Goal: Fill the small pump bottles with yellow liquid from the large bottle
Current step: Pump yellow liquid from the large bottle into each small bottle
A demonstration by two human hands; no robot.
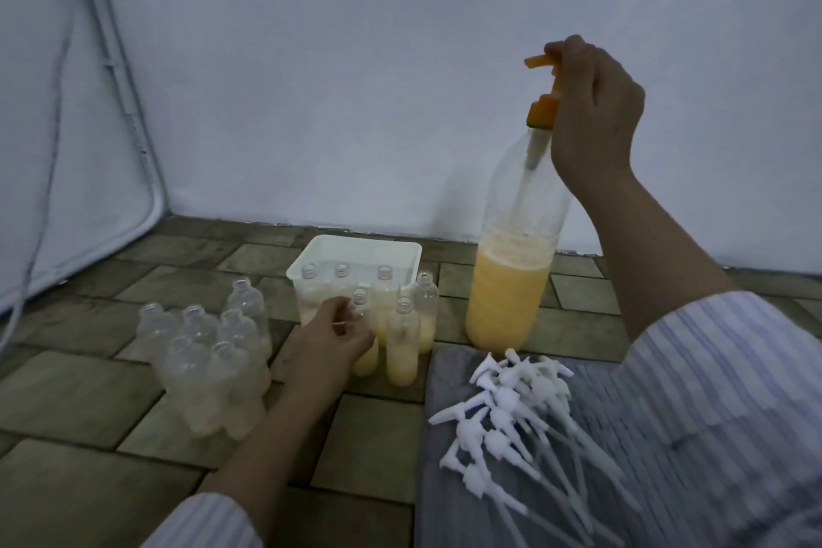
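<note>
My right hand [594, 113] grips the orange pump [543, 102] atop the large bottle [516, 263]; my left hand [331, 338] pinches a small bottle [362, 325] (lower centre). I align its neck under the spout before pressing.

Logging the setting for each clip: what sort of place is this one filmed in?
Probably a home floor used as a makeshift workspace, not a workshop bench. The bottles stand on a tiled floor against a plain white wall, a grey mat holds white pump heads, and a mattress-like pad leans at left.
</note>
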